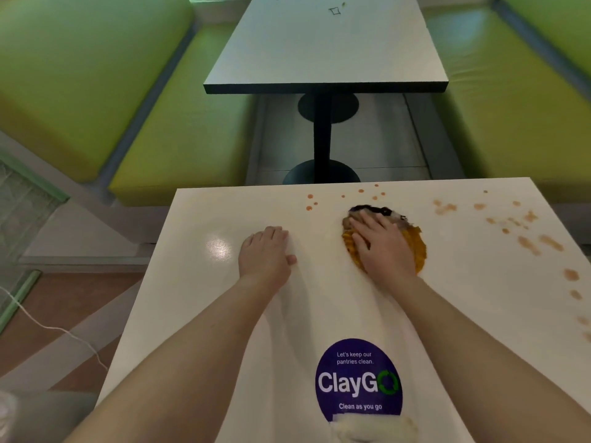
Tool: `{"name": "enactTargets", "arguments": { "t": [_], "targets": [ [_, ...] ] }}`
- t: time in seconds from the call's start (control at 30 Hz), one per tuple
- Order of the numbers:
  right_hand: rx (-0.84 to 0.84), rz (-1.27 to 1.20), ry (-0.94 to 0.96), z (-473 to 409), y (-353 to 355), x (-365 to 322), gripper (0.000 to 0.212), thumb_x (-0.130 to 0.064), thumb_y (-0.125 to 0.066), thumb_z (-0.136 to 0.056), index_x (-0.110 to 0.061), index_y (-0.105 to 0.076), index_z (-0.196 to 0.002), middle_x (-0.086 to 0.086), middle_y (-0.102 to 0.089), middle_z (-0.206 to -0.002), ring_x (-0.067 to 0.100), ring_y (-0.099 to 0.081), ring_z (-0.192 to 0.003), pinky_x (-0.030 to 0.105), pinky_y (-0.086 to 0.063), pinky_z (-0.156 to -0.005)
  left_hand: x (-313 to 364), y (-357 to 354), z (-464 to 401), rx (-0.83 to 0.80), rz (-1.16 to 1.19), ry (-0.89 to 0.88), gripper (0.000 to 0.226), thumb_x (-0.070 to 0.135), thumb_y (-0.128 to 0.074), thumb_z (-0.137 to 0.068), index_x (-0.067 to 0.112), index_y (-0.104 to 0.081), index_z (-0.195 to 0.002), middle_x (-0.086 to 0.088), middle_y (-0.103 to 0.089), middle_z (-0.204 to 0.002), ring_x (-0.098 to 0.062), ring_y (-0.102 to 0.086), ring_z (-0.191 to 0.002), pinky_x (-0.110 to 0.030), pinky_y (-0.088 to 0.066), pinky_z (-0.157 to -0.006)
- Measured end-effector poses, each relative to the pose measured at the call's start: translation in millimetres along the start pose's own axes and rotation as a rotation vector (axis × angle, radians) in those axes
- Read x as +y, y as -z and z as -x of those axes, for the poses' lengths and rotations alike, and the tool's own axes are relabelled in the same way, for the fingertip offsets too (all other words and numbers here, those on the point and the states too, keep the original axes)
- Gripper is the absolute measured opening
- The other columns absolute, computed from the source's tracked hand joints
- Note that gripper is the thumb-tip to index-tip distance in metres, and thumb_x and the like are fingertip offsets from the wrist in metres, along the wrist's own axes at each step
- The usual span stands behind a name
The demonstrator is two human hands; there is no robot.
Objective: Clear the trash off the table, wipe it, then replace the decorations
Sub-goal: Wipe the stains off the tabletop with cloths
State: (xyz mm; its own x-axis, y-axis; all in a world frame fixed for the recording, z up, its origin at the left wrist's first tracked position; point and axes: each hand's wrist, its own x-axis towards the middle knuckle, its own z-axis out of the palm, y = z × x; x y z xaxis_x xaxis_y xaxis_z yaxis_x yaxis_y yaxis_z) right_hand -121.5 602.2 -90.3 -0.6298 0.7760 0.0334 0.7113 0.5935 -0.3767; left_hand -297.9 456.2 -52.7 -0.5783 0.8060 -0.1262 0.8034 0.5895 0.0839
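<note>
The white table (198,282) in front of me carries orange-brown stains (527,243) along its right side and small orange drops (361,190) near its far edge. My right hand (380,244) presses flat, fingers straight, on an orange cloth (419,251) with a dark, soiled far end. My left hand (267,252) rests flat on the bare tabletop to the left of the cloth, holding nothing.
A round purple "ClayGo" sticker (358,380) sits near the front edge, with a white crumpled thing (374,430) just below it. A second white table (326,49) stands beyond, between green bench seats (179,139). A white cable (57,329) runs across the floor at left.
</note>
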Motion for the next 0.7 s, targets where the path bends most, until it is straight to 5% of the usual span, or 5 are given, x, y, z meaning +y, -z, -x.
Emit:
{"name": "enactTargets", "arguments": {
  "t": [0.1,0.23,0.33,0.47,0.7],
  "targets": [
    [0.008,-0.020,-0.080,-1,-8,-18,0.045,-0.042,-0.032,-0.104,-0.036,-0.038,-0.148,-0.012,-0.027,-0.159,0.019,-0.017,-0.149,0.043,-0.009,-0.123,0,5,-2,-0.032,-0.039,-0.001,0.056,0.045,-0.050,-0.096,0.024,-0.039,-0.146,0.004,-0.042,-0.147,-0.019,-0.041,-0.133,-0.032,-0.025,-0.112],
    [-0.029,-0.068,0.167,32,-13,-33,0.041,-0.040,-0.035,-0.104,-0.037,-0.047,-0.143,-0.018,-0.033,-0.154,0.011,-0.020,-0.148,0.038,-0.009,-0.123,7,20,-21,-0.008,-0.055,0.046,0.043,0.047,-0.043,-0.097,0.024,-0.059,-0.129,0.002,-0.058,-0.129,-0.020,-0.054,-0.117,-0.037,-0.032,-0.103],
    [-0.040,-0.025,0.241,33,-7,-8,0.045,-0.045,-0.027,-0.102,-0.039,-0.050,-0.140,-0.020,-0.039,-0.151,0.008,-0.026,-0.145,0.038,-0.019,-0.121,3,24,-38,0.025,-0.028,0.062,0.038,0.048,-0.051,-0.096,0.029,-0.058,-0.128,0.003,-0.059,-0.129,-0.019,-0.052,-0.118,-0.037,-0.031,-0.102],
    [0.103,-0.063,0.036,4,6,28,0.040,-0.035,-0.031,-0.105,-0.032,-0.054,-0.139,-0.014,-0.046,-0.148,0.011,-0.031,-0.144,0.036,-0.018,-0.121,-6,16,-48,-0.033,-0.019,0.035,0.062,0.049,-0.060,-0.091,0.026,-0.040,-0.145,0.001,-0.042,-0.145,-0.021,-0.039,-0.132,-0.037,-0.031,-0.106],
    [0.271,-0.464,-0.315,-63,16,20,0.042,-0.033,-0.028,-0.106,-0.025,-0.052,-0.141,-0.004,-0.051,-0.145,0.019,-0.040,-0.138,0.039,-0.028,-0.118,-14,7,-50,0.012,0.028,0.022,0.065,0.054,-0.061,-0.088,0.027,-0.041,-0.144,0.002,-0.043,-0.142,-0.021,-0.040,-0.129,-0.035,-0.035,-0.102]
  ]
}}
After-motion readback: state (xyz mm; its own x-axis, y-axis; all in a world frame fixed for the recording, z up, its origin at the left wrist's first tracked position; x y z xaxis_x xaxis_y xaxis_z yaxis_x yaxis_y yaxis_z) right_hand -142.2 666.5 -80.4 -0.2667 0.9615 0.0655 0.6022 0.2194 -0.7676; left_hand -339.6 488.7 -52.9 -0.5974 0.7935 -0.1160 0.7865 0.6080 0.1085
